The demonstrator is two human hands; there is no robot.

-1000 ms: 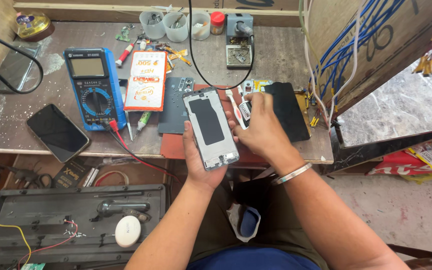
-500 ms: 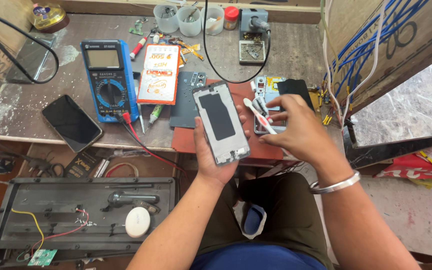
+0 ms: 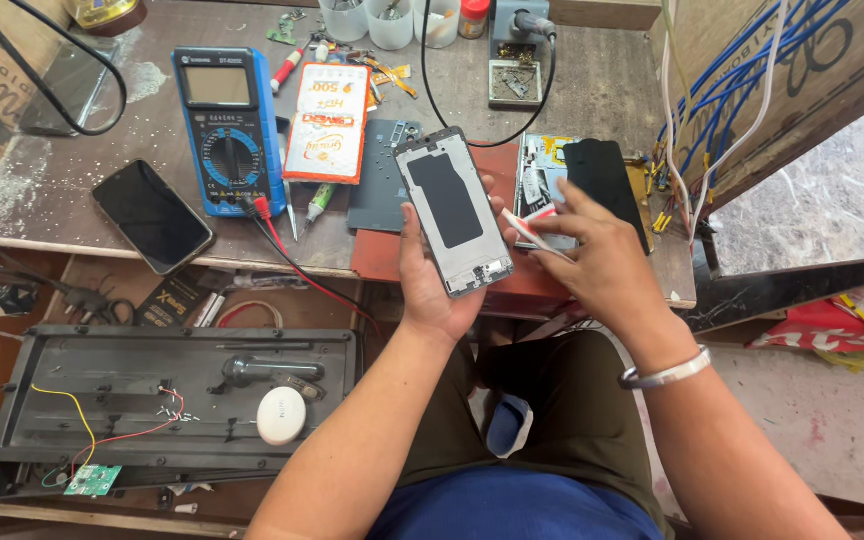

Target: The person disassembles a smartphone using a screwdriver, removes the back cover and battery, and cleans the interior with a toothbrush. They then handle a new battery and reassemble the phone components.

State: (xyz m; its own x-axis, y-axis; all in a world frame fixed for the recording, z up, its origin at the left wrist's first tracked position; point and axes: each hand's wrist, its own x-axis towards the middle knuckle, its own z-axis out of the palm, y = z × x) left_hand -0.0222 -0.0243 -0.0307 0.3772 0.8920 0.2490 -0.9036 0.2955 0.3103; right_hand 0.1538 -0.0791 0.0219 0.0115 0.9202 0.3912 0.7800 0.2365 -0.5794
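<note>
My left hand [image 3: 437, 285] holds an opened phone frame [image 3: 454, 210], silvery with a black rectangular patch in its middle, tilted above the front edge of the workbench. My right hand [image 3: 592, 262] is just to its right and grips a small white and red tube [image 3: 530, 229] between its fingers, the tube's tip close to the frame's right edge. A metal bracelet [image 3: 667, 374] sits on my right wrist. A grey phone back cover [image 3: 380, 180] lies flat on the bench behind the frame.
A blue multimeter [image 3: 227, 130] with red and black leads, an orange packet [image 3: 327, 122], a black phone [image 3: 152, 215], a black screen panel [image 3: 602, 180], cups and a soldering stand [image 3: 517, 60] crowd the bench. A black tray [image 3: 172, 400] with a white puck sits lower left.
My right hand lifted off the bench with the white and red tube and came up beside the phone frame. The view shifted slightly; the left hand kept hold of the frame.
</note>
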